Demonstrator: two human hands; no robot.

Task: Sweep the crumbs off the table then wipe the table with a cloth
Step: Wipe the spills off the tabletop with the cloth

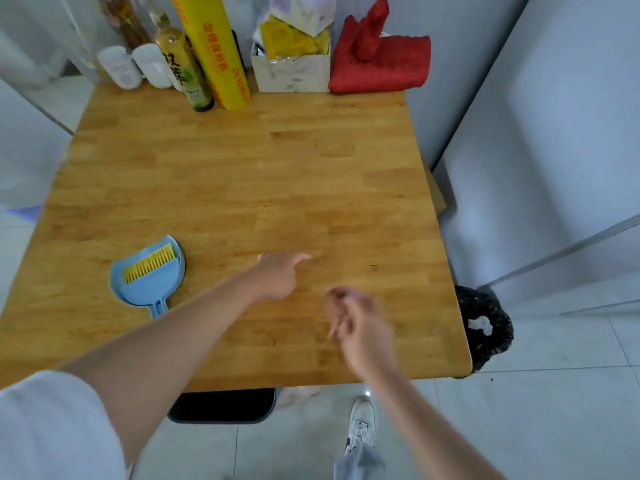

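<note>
A blue dustpan (152,289) with a small yellow-bristled brush (149,263) lying in it sits on the wooden table (242,174) at the near left. My left hand (277,277) hovers over the table's near middle, right of the dustpan, fingers loosely extended and holding nothing. My right hand (360,323) is blurred above the near right of the table, fingers loosely curled with nothing in them. A red cloth (379,60) lies bunched at the far right corner. I cannot make out crumbs on the wood.
Along the far edge stand two white cups (136,65), a bottle (183,69), a yellow roll (216,50) and a box of packets (292,65). A black-lined bin (485,327) sits on the floor by the table's right side. A dark stool (223,407) is under the near edge.
</note>
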